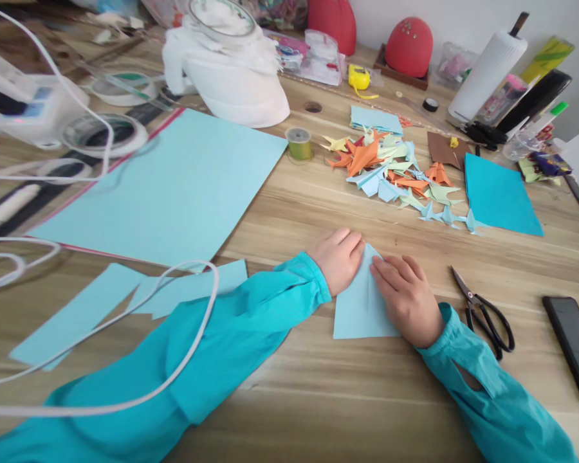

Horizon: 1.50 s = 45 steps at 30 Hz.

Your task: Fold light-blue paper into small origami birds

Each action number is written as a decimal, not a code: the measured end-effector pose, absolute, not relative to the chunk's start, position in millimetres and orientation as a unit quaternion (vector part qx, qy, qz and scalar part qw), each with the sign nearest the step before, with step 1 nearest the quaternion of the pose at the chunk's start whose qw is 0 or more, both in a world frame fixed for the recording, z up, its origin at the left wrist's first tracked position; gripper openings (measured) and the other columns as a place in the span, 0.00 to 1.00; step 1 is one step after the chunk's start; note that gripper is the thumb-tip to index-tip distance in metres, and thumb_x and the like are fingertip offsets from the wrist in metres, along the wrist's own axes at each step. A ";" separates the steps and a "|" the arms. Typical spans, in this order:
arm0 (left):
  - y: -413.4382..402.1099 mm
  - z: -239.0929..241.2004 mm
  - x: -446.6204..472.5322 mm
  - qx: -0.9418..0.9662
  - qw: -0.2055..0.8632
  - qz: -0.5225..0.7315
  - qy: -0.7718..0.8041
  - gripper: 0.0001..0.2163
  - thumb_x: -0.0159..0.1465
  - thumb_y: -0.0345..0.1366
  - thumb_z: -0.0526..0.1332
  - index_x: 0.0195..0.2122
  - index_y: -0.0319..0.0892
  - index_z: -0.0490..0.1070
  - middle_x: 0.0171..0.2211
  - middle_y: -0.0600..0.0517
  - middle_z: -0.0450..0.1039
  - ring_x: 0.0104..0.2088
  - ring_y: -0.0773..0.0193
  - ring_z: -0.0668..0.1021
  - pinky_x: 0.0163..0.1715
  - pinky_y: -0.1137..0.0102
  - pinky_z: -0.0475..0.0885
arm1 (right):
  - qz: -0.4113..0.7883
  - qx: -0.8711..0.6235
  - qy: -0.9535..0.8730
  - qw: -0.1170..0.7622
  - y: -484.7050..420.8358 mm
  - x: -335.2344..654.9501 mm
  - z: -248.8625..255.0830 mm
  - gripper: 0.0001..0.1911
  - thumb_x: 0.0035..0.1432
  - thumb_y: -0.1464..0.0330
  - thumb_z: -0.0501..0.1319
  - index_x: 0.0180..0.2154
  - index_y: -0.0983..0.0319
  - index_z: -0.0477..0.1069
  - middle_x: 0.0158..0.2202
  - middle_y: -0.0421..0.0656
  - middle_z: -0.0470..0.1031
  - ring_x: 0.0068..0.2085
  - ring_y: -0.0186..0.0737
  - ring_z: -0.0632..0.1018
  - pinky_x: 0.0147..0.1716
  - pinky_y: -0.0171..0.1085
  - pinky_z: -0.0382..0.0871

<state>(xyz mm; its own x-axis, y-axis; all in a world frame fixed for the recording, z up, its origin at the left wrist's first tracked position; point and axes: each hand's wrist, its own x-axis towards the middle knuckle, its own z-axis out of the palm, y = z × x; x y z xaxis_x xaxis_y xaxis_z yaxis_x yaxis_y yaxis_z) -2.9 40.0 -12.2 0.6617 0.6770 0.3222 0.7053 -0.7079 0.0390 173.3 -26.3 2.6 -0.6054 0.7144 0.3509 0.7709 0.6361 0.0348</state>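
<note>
A small light-blue paper (359,308), folded to a point at its far end, lies on the wooden table (318,399). My left hand (338,258) rests at the paper's upper left edge, fingers curled together and pressing down on it. My right hand (409,298) lies flat over the paper's right side, fingers stretched toward the tip. Both arms wear teal sleeves.
Black scissors (485,315) and a dark phone (575,347) lie to the right. A pile of folded paper cranes (395,173) and a teal sheet (499,193) sit beyond. A large light-blue sheet (174,186), paper strips (125,302), white cables (125,321) and a green thread spool (299,143) are left.
</note>
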 end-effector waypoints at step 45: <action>33.9 -4.4 -4.7 -0.905 0.016 -0.141 -0.400 0.21 0.60 0.48 0.51 0.49 0.44 0.70 0.47 0.43 0.66 0.44 0.49 0.65 0.35 0.59 0.59 | 0.034 -0.547 -0.810 0.209 -26.7 171.2 -4.7 0.24 0.53 0.81 0.50 0.43 0.52 0.74 0.49 0.36 0.74 0.54 0.45 0.67 0.58 0.57 0.37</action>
